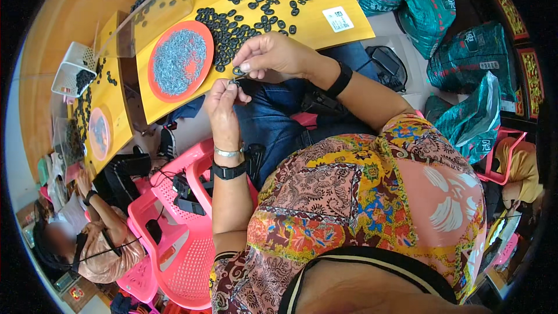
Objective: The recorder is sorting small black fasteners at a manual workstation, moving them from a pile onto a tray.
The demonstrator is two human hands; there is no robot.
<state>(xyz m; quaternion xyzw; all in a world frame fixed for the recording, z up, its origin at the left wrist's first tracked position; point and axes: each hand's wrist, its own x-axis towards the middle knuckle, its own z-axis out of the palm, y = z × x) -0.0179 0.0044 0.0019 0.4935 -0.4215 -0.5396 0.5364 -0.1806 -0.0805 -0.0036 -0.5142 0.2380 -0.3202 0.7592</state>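
Note:
My right hand (pixel 278 55) is closed, its thumb and fingertips pinching a small black oval part (pixel 238 72). Just below it, my left hand (pixel 224 103) is closed too. A tiny, partly hidden piece (pixel 233 83) shows at its fingertips, close to the black part; I cannot make out what it is. Both hands meet over my lap at the table's near edge. Beside them is an orange-red plate (pixel 208 38) bearing a heap of thin silvery metal pieces (pixel 174 64). Many loose black oval parts (pixel 235 36) lie spread beyond my hands.
A white printed card (pixel 337 19) lies on the yellow table (pixel 317 38). A clear plastic bin (pixel 168 9) and a white basket (pixel 68 78) stand leftward. Another person (pixel 104 250) sits at left beyond pink chairs (pixel 186 267). Teal sacks (pixel 474 58) stand at right.

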